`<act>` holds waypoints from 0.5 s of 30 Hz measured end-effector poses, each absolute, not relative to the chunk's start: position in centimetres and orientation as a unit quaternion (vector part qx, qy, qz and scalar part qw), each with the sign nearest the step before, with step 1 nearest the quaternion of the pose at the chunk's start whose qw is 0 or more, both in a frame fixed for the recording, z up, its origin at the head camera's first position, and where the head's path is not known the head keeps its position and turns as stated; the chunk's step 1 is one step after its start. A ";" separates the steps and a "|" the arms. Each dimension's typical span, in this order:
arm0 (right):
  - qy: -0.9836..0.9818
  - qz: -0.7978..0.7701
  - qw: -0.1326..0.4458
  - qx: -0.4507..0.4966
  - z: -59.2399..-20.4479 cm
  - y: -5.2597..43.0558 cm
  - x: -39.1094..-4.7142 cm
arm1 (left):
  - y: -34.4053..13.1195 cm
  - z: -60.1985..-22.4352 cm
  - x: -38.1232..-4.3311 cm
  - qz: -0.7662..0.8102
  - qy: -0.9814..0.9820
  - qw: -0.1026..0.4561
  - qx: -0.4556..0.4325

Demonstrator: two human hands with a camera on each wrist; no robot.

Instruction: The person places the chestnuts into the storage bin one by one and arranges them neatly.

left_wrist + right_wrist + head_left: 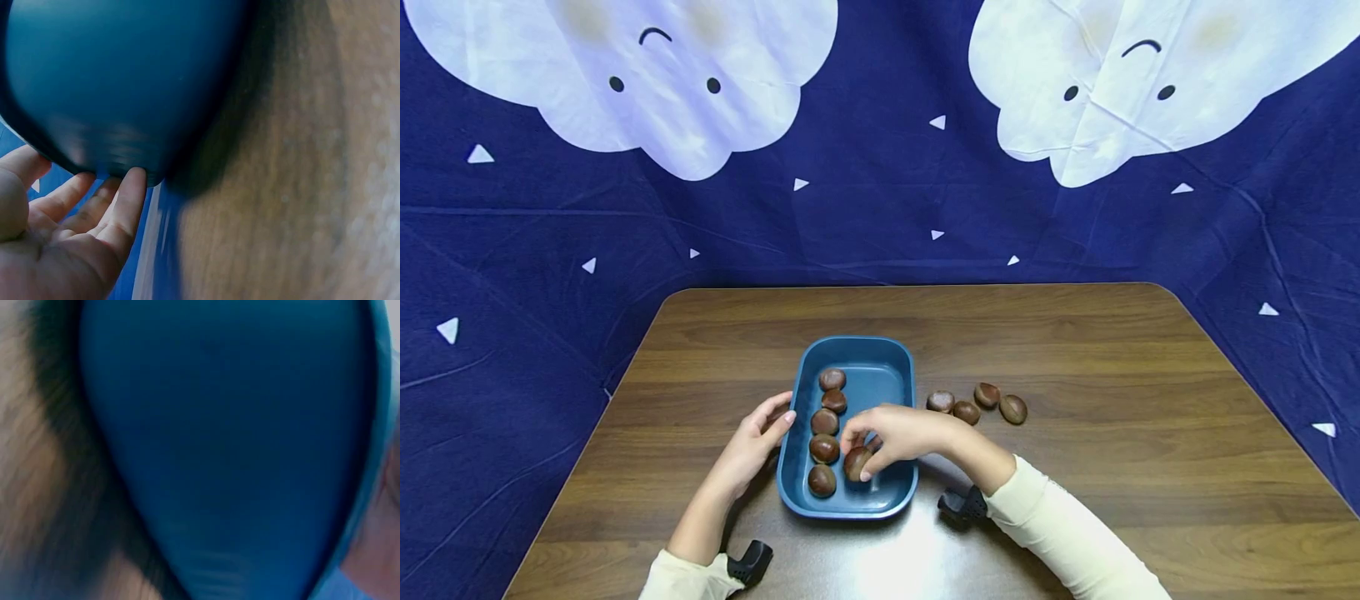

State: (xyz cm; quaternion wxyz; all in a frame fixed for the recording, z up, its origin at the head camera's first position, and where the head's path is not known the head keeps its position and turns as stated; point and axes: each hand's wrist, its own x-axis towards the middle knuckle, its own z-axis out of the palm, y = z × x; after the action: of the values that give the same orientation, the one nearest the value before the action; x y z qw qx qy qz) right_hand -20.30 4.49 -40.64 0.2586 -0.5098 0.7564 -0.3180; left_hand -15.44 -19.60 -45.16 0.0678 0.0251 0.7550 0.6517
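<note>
A blue rectangular tray (891,383) rests on the table, with several brown chestnuts (824,422) lined up in a column along its left side. My right hand (895,433) reaches over the tray's right side and pinches a chestnut (855,463) between thumb and fingers, just right of the column's lower end. At the tray's left wall, my left hand (752,442) touches the rim with fairly straight fingers. The left wrist view shows its fingertips (134,181) against the tray's outer wall (125,81). In the right wrist view, the tray's wall (231,437) covers most of the hand.
Several loose chestnuts (987,395) lie on the wooden table (1112,400) to the right of the tray. Black wrist cameras (962,504) sit on both wrists. A dark blue cloth (880,208) with white clouds hangs behind the table.
</note>
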 end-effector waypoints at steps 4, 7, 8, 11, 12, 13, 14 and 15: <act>0.765 -0.257 0.257 -0.532 -41.0 3.6 -20.2 | -19.6 -45.2 -15.5 0.651 0.756 0.067 0.030; 0.766 -0.231 0.267 -0.537 -41.3 3.1 -20.0 | -19.5 -45.1 -15.5 0.651 0.756 0.064 0.032; 0.767 -0.225 0.272 -0.535 -41.3 3.0 -20.0 | -19.5 -45.1 -15.5 0.652 0.754 0.065 0.034; 0.772 -0.210 0.282 -0.529 -41.5 2.8 -19.8 | -19.6 -45.1 -15.5 0.655 0.752 0.066 0.034; 0.774 -0.205 0.282 -0.528 -41.6 2.8 -19.8 | -19.6 -45.1 -15.5 0.655 0.752 0.067 0.033; 0.776 -0.203 0.282 -0.526 -41.6 2.8 -19.8 | -19.6 -45.2 -15.5 0.656 0.751 0.067 0.032; 0.777 -0.201 0.282 -0.526 -41.6 2.8 -19.8 | -19.6 -45.2 -15.4 0.656 0.751 0.068 0.031; 0.778 -0.200 0.282 -0.525 -41.6 2.8 -19.8 | -19.6 -45.2 -15.4 0.656 0.751 0.069 0.031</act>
State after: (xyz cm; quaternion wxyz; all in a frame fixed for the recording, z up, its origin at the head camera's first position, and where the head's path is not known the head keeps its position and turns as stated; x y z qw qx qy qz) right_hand -19.76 2.76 -41.62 0.2818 -0.5253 0.7777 -0.1998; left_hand -15.44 -19.61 -45.23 0.0688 0.0307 0.7510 0.6560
